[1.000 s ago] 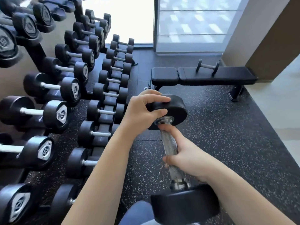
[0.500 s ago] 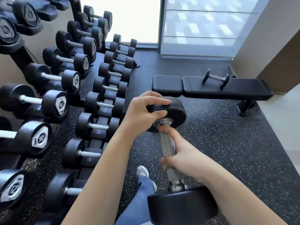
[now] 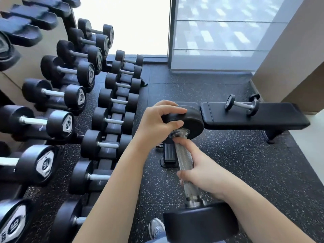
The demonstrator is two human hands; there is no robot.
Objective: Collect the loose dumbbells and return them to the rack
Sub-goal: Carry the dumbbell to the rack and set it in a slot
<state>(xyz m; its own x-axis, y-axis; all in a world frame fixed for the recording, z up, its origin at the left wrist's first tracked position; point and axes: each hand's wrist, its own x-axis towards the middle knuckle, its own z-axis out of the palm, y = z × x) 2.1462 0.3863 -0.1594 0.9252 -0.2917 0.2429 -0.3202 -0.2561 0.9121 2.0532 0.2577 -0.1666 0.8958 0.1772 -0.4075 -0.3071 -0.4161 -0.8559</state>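
Observation:
I carry a large black dumbbell [image 3: 185,162] with a knurled steel handle, held lengthwise in front of me above the floor. My left hand [image 3: 157,125] grips its far rubber head from the left. My right hand [image 3: 203,174] is curled around the handle, its forefinger stretched toward the far collar. The near head sits low in the frame beside my right forearm. A small loose dumbbell [image 3: 242,104] lies on the black bench [image 3: 273,118] at the right. The rack [image 3: 112,120] filled with black dumbbells runs along the left.
Black speckled rubber flooring [image 3: 236,163] lies below, with open floor between rack and bench. A bright window [image 3: 219,32] fills the far wall, and a beige wall [image 3: 289,58] stands at the right. My grey shoe [image 3: 156,228] shows at the bottom edge.
I have moved forward along the rack: the bench and window sit closer and lower in view. Both hands keep the same hold on the dumbbell. A foot has stepped into view.

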